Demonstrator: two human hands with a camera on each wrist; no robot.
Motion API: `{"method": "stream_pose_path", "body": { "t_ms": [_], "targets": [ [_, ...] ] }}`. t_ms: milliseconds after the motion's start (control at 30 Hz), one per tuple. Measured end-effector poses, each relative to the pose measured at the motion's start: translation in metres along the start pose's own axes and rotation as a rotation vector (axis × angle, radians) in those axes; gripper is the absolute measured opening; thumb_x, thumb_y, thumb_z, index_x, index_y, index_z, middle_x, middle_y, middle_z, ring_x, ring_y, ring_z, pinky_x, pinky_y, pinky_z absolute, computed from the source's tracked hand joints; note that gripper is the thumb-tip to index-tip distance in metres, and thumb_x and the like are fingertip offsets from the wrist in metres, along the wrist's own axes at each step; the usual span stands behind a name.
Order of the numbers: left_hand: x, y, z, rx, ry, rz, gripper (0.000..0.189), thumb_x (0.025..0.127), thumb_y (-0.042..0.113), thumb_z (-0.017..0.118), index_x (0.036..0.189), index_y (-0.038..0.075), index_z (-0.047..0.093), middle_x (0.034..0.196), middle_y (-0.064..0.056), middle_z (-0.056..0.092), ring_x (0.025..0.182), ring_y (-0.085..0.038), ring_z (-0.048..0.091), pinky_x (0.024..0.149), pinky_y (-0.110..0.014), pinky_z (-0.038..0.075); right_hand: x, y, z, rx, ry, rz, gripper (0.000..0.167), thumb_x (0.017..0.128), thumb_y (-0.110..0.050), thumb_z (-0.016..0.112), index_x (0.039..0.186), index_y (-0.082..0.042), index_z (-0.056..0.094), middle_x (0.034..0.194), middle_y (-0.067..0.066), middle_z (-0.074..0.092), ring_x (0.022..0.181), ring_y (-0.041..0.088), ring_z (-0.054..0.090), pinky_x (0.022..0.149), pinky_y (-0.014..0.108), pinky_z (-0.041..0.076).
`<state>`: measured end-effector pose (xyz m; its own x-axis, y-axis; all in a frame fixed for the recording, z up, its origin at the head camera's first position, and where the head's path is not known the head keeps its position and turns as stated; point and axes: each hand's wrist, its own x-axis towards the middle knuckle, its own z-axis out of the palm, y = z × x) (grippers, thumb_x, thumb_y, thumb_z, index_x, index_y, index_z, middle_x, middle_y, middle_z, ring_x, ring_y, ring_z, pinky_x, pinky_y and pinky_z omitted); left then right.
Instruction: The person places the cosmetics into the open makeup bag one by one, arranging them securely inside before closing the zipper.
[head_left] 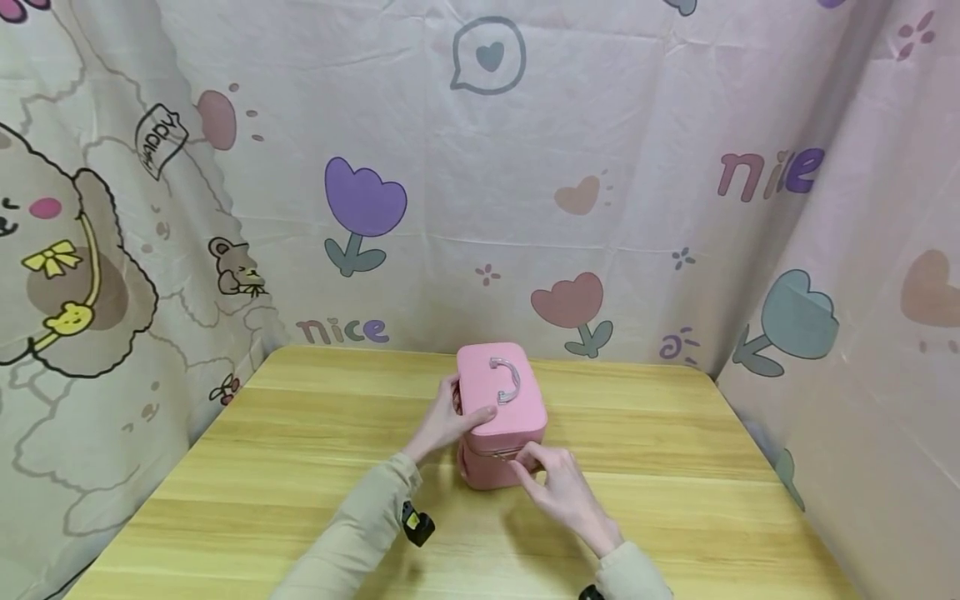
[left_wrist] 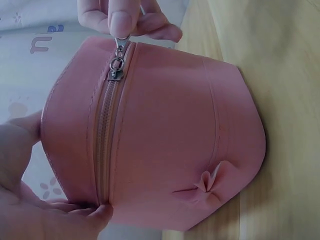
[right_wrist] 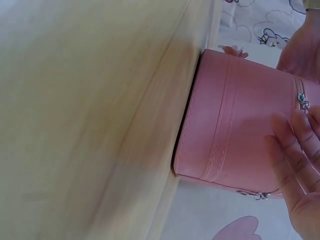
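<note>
A pink zip-up cosmetic case (head_left: 480,371) stands upright on the table, a silvery handle (head_left: 513,379) on its lid. My left hand (head_left: 444,423) grips the lid at its left side, thumb on top and the other fingers along the side wall. At the front corner my right hand (head_left: 561,487) pinches a metal zipper pull (left_wrist: 121,43) between thumb and fingers. In the left wrist view the zipper (left_wrist: 105,125) behind that pull has its teeth joined. A second zipper pull (right_wrist: 259,196) hangs at another side of the case in the right wrist view.
The case rests on a light wooden table (head_left: 315,467). Printed curtains (head_left: 465,208) hang behind the table and along both sides. A pink bow (left_wrist: 206,186) sticks out from the case's side wall. A black wrist device (head_left: 417,525) sits at the left sleeve.
</note>
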<state>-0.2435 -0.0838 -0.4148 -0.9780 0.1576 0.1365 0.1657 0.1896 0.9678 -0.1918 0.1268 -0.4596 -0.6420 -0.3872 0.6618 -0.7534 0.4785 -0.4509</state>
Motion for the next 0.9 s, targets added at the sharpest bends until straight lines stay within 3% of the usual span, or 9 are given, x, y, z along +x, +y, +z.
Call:
{"method": "stream_pose_path", "body": {
  "t_ms": [267,567,900],
  "targets": [
    [0.001,0.0,-0.004,0.075,-0.004,0.003,0.093,0.086,0.02,0.079,0.155,-0.009,0.023,0.158,-0.034,0.028,0.145,-0.052,0.034,0.117,-0.055,0.037,0.002,-0.003,0.003,-0.001,0.002,-0.023,0.016,0.086,-0.002,0.073,0.077,-0.012,0.063,0.065,0.0,0.07,0.063,-0.005,0.058,0.057,0.019,0.054],
    [0.001,-0.001,-0.006,0.069,-0.01,0.015,0.091,0.086,0.017,0.079,0.155,-0.006,0.025,0.158,-0.033,0.031,0.145,-0.05,0.034,0.119,-0.055,0.035,-0.001,-0.001,0.001,-0.046,0.027,-0.047,0.019,0.084,-0.003,0.074,0.075,-0.015,0.062,0.063,-0.008,0.065,0.061,-0.005,0.056,0.055,0.015,0.049],
    [0.001,-0.001,-0.007,0.074,-0.01,-0.004,0.093,0.086,0.018,0.079,0.156,-0.007,0.023,0.159,-0.032,0.03,0.147,-0.048,0.032,0.12,-0.054,0.033,-0.008,0.012,-0.018,-0.042,0.024,-0.034,0.013,0.085,0.0,0.073,0.079,-0.01,0.067,0.066,-0.004,0.068,0.065,-0.002,0.061,0.061,0.016,0.053]
  ]
}}
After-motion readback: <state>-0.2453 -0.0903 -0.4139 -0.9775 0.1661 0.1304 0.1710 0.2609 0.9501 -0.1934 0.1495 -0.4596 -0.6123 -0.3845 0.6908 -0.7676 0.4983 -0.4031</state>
